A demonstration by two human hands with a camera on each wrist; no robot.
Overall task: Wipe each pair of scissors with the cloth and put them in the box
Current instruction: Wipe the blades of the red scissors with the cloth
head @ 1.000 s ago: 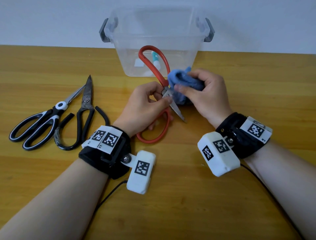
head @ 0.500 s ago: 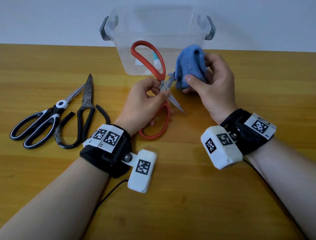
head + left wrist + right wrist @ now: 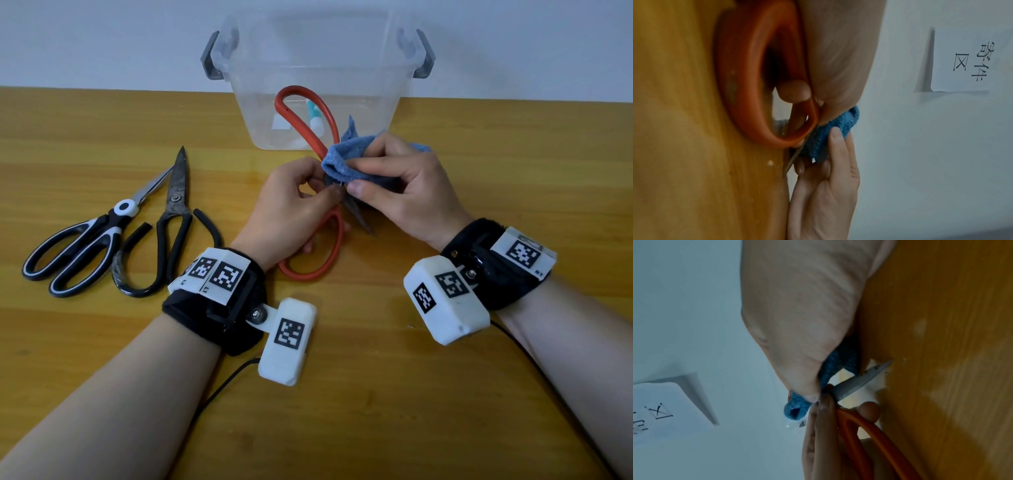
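My left hand (image 3: 301, 205) grips the red-handled scissors (image 3: 310, 123) near the pivot, handles spread wide, one loop (image 3: 748, 81) under my palm. My right hand (image 3: 397, 185) pinches the folded blue cloth (image 3: 346, 161) against the blades at the pivot. One bare blade tip (image 3: 865, 379) points down toward the wooden table (image 3: 376, 394). The clear plastic box (image 3: 318, 51) with grey latches stands just behind the hands. In the left wrist view the cloth (image 3: 830, 134) is squeezed between my right thumb and fingers.
Two more pairs lie left of my left wrist: black-and-white scissors (image 3: 89, 240) and dark metal shears (image 3: 171, 219) with black handles. A small white and teal item (image 3: 313, 118) shows through the box wall. A paper sign (image 3: 970, 60) hangs on the wall.
My right hand brought the cloth back down from near the box onto the scissors' pivot, covering the blades. The left hand kept its grip; the scissors barely shifted.
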